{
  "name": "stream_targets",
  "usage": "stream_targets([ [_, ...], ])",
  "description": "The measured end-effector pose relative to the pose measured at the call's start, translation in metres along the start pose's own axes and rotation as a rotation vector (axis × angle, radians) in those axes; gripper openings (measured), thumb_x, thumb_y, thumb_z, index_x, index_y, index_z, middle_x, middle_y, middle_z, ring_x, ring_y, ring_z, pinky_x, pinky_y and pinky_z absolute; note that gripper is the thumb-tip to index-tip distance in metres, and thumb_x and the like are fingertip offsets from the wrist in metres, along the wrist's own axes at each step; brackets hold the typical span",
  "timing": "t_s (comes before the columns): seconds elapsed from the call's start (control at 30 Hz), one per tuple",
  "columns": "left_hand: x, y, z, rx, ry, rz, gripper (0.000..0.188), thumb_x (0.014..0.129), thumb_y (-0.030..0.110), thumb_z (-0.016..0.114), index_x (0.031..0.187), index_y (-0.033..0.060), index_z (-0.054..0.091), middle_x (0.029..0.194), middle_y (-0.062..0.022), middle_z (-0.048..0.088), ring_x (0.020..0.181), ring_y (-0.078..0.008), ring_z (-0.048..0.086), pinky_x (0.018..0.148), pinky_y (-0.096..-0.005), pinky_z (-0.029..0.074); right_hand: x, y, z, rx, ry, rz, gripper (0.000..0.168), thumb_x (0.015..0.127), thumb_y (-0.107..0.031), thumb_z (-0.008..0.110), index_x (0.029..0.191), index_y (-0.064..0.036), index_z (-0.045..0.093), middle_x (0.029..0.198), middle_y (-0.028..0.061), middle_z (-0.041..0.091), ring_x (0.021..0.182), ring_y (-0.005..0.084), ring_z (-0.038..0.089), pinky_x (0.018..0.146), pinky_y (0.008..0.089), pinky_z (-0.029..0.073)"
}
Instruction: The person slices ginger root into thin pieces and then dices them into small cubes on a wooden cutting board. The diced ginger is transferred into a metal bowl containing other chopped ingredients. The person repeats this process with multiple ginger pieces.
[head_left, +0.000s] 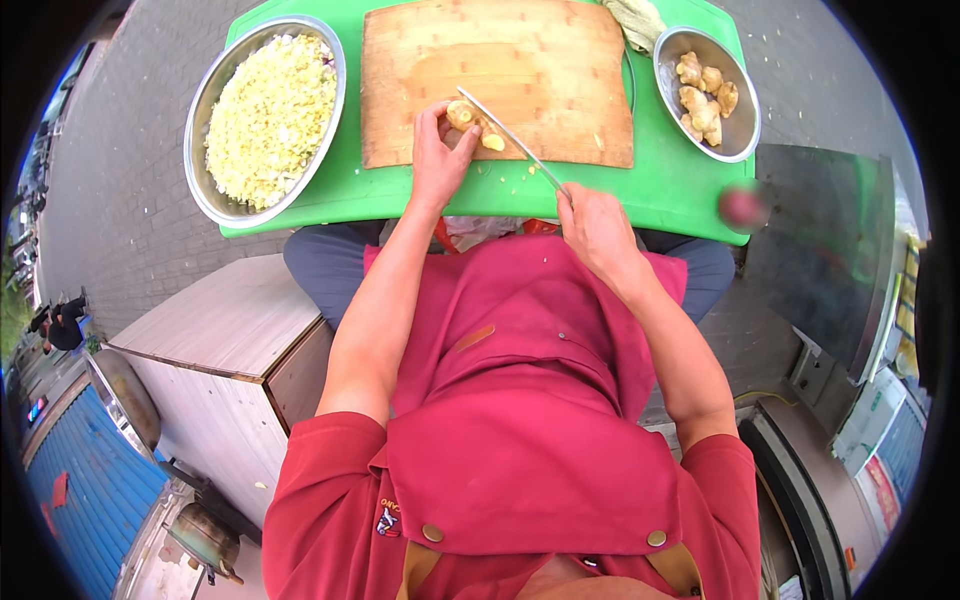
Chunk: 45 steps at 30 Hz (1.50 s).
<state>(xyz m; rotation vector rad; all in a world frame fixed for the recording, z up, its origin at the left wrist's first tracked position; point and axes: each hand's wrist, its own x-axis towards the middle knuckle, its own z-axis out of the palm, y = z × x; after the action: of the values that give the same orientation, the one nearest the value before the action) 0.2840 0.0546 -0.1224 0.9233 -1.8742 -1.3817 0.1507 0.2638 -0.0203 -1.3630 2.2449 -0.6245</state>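
Note:
My left hand (442, 161) pinches a piece of ginger root (465, 114) against the wooden cutting board (525, 60), close to its near edge. Pale cut faces show on the ginger. In my right hand (598, 229) is the handle of a knife (517, 142), its narrow blade slanting up and left beside the ginger. Whether the edge touches the root cannot be made out. Small scraps of peel lie on the green table just below the board. Several whole ginger roots (705, 116) rest in a steel bowl (752, 112) at the right.
A large steel bowl (196, 172) of chopped pale yellow bits (270, 120) overhangs the left side of the green table (510, 199). A cloth (637, 22) lies at the back right. Left of my legs stands a wood-patterned cabinet (217, 315); a dark metal panel (817, 247) is at the right.

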Motion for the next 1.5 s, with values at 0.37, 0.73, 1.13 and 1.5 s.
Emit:
stream_targets([
  [0.37, 0.003, 0.002, -0.004, -0.005, -0.015, 0.011, 0.047, 0.092, 0.007, 0.077, 0.131, -0.0013, 0.054, 0.128, -0.0134, 0.051, 0.121, -0.0235, 0.061, 0.108, -0.036, 0.051, 0.042, -0.007, 0.001, 0.003, -0.119, 0.024, 0.028, 0.103, -0.018, 0.054, 0.085, 0.002, 0.062, 0.077, 0.0288, 0.067, 0.075, 0.0477, 0.067, 0.07, 0.0552, 0.054],
  [0.73, 0.009, 0.004, -0.002, 0.064, -0.03, -0.095, 0.049, 0.092, 0.012, 0.077, 0.131, -0.0046, 0.053, 0.129, -0.0174, 0.052, 0.122, -0.026, 0.061, 0.106, -0.0374, 0.052, 0.091, 0.005, 0.01, -0.057, -0.115, 0.07, 0.034, 0.1, -0.021, 0.055, 0.083, 0.005, 0.069, 0.082, 0.0312, 0.068, 0.083, 0.0494, 0.068, 0.077, 0.0551, 0.055],
  [1.13, 0.073, 0.043, -0.009, 0.813, -0.731, 0.668, 0.055, 0.082, -0.005, 0.064, 0.134, 0.0108, 0.059, 0.144, -0.0219, 0.052, 0.133, -0.0407, 0.052, 0.108, -0.0456, 0.049, 0.056, 0.047, -0.005, -0.162, 0.016, 0.029, 0.031, 0.1, -0.021, 0.055, 0.088, 0.004, 0.068, 0.089, 0.0335, 0.069, 0.079, 0.0509, 0.068, 0.071, 0.0572, 0.055],
  [1.5, 0.024, 0.011, -0.03, 0.562, -0.02, 0.451, 0.042, 0.087, 0.009, 0.076, 0.127, 0.0032, 0.065, 0.126, -0.0174, 0.06, 0.119, -0.0358, 0.057, 0.104, -0.0441, 0.048, 0.056, 0.053, 0.001, -0.06, -0.016, 0.126, 0.028, 0.1, -0.02, 0.055, 0.089, 0.002, 0.068, 0.085, 0.0315, 0.069, 0.083, 0.0516, 0.068, 0.077, 0.0584, 0.055],
])
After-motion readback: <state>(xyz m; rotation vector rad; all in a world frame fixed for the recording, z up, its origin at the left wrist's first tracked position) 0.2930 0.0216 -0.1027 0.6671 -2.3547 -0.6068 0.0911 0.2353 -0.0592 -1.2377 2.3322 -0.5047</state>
